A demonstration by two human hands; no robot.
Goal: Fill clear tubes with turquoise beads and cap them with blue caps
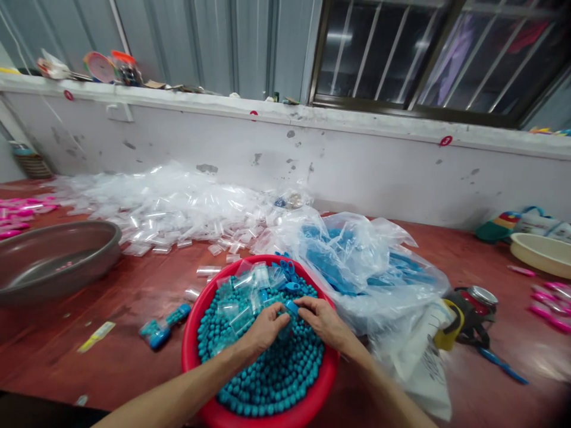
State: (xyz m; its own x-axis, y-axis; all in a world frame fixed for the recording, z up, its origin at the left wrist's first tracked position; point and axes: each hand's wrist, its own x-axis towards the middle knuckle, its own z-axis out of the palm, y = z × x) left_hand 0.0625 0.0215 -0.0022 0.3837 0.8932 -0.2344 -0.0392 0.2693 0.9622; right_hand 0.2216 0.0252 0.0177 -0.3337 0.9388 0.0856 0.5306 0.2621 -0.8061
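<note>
Both my hands are over a red basin (191, 339) filled with turquoise beads (272, 386). My left hand (267, 327) is closed, thumb and fingers pinching a small clear plastic tube that is partly hidden. Pinched in my right hand (325, 321) is a blue plastic cap (291, 307), held at the upper end of the tube. Several clear plastic tubes (241, 320) lie on the beads at the left side of the basin. Blue plastic pieces with loops (292, 279) rest along its far rim.
A heap of clear tubes (178, 196) spreads along the wall. An open plastic bag (357, 249) of blue parts sits right of the basin. Bead-filled tubes (163, 327) lie left, near a grey basin (57, 261). A strapped pouch with a metal-lidded jar (479, 300) stands at right.
</note>
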